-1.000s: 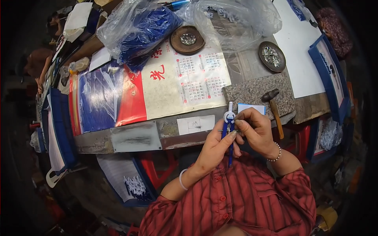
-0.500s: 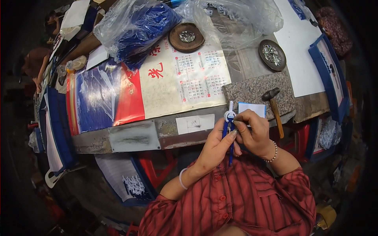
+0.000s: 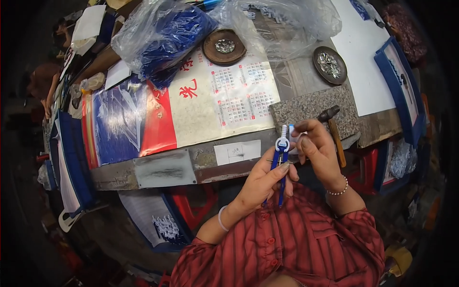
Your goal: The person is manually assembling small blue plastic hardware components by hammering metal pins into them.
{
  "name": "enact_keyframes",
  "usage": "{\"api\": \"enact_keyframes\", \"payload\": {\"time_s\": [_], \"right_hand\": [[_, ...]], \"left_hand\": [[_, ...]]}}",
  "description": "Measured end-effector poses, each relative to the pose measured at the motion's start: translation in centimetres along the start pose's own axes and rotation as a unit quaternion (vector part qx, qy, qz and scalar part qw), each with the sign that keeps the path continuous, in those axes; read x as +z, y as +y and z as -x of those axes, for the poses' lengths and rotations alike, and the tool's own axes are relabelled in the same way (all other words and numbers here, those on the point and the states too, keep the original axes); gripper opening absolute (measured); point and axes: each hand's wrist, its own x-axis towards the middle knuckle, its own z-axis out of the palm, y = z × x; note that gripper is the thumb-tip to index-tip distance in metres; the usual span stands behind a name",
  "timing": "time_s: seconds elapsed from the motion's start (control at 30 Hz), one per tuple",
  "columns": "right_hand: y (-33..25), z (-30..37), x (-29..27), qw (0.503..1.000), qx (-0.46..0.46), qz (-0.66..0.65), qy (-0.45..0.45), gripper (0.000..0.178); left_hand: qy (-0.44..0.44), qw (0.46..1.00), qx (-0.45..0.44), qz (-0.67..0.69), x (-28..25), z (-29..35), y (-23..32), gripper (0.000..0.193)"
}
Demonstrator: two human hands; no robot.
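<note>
My left hand (image 3: 258,181) grips a drawing compass (image 3: 282,144) with a white ribbed handle and two blue legs. Its handle points away from me and its legs spread a little toward my shirt. A thin metal crossbar runs between the legs, close to my left thumb. Just right of the compass head, my right hand (image 3: 324,152) is raised with loosely bent fingers held apart, and I see nothing in them. Behind these fingers a small white card with a blue edge is mostly covered.
A hammer (image 3: 337,136) rests on a speckled stone slab (image 3: 306,103). Two round dishes, one on the left (image 3: 208,48) and one on the right (image 3: 317,67), hold small metal parts. Plastic bags with blue (image 3: 184,36) and pale parts lie behind. Blue trays (image 3: 404,95) flank the table.
My right hand has come off the compass head and moved slightly right, its fingers loosening. My left hand keeps the compass, whose legs now show farther apart.
</note>
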Motion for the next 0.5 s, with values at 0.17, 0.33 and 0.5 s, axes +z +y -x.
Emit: {"api": "enact_keyframes", "payload": {"time_s": [0.17,0.33,0.5], "right_hand": [[-0.2,0.2,-0.1,0.985,0.098,-0.110,-0.092,0.029],[-0.3,0.1,0.5,0.980,0.097,-0.112,-0.130,0.029],[0.0,0.4,-0.1,0.982,0.114,-0.065,-0.137,0.029]], "left_hand": [[-0.020,0.998,-0.024,0.058,-0.1,-0.3,-0.6,0.041],[0.004,0.999,0.004,-0.052,0.3,-0.4,-0.9,0.039],[0.021,0.992,0.014,-0.121,0.4,-0.7,-1.6,0.040]]}}
